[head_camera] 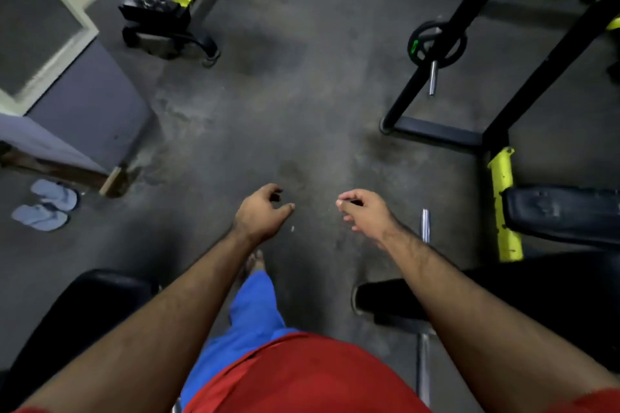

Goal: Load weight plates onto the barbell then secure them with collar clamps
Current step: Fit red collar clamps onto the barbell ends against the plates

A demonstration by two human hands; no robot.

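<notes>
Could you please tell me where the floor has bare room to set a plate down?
The widest bare floor lies ahead of both hands, between the purple wall and the black rack. By the right hand it is crowded: barbell, bench. Sandals lie far left.

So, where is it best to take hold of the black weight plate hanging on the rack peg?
Probably at the rim of the weight plate, one hand in each open cut-out left and right of the hub, coming from the peg's free end. It stands upright on the peg, so it should slide straight off.

Dim gym, grey floor [261,104], black-yellow rack [503,178].
</notes>
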